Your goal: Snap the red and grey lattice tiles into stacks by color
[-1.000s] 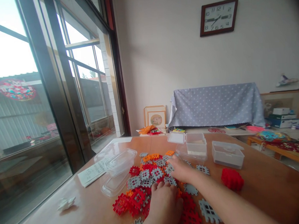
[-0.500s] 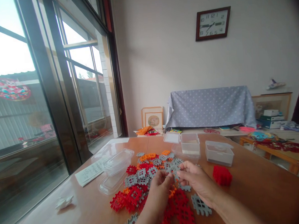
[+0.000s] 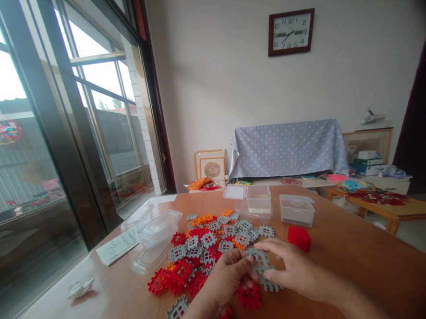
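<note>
Between my two hands are grey plastic interlocking building pieces (image 3: 259,261), square lattices with notched edges, seemingly joined in a row. My left hand (image 3: 231,270) has its fingers curled and pinches the left edge of these pieces. From the other side, my right hand (image 3: 293,265) spans them, forefinger at the upper edge and thumb lower down, touching their face. Under and left of my hands lies a heap of red pieces (image 3: 184,272), grey pieces (image 3: 208,240) and orange pieces (image 3: 204,219). A single grey piece (image 3: 177,313) rests near my left forearm.
A red block of stacked pieces (image 3: 299,238) sits to the right. Beyond the heap stand a clear open box (image 3: 258,199) and another clear box (image 3: 297,210). Clear lids (image 3: 152,257), a written paper (image 3: 117,246) and a crumpled white scrap (image 3: 80,289) lie leftward on the table.
My hands have come nearer and lower, bringing the grey pieces away from the heap. My right hand has opened wider around them. The view has turned slightly right.
</note>
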A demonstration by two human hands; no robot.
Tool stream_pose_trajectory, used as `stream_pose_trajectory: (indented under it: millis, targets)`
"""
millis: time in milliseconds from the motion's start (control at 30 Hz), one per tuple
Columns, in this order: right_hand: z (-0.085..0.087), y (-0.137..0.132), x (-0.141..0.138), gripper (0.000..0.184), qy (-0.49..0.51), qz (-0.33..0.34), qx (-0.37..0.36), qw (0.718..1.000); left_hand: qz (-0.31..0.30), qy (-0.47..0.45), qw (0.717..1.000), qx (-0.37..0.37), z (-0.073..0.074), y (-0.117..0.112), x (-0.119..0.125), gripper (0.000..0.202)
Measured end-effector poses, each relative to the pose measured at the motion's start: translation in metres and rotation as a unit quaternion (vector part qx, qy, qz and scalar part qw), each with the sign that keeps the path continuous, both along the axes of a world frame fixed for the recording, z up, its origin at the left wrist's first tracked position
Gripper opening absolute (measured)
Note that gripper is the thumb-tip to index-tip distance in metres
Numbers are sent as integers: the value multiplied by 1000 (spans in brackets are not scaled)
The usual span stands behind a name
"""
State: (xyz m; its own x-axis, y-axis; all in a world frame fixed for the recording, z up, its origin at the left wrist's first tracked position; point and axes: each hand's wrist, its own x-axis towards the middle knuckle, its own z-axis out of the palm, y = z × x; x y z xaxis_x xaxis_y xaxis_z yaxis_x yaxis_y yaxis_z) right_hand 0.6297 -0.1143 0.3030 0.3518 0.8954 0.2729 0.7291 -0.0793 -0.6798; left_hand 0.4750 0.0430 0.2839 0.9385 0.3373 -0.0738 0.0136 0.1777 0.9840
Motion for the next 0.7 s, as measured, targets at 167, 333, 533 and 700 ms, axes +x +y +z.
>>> stream_pose_trajectory:
  millis: [167,333,533,700]
  targets:
    - [-22,-13,20,55,43,-44,-21,998,23,44,999,18,-5,-1,5,29]
    - [-35,-23,25,51,12,-62,-53,997,17,59,998,13,-11,-3,7,31]
    - [-28,-22,17,46,-17,-64,-90,994,-3,82,997,-7,-11,-7,6,32]
    - [-25,-22,15,41,-14,-53,-112,992,-11,88,996,-9,-10,-7,6,30]
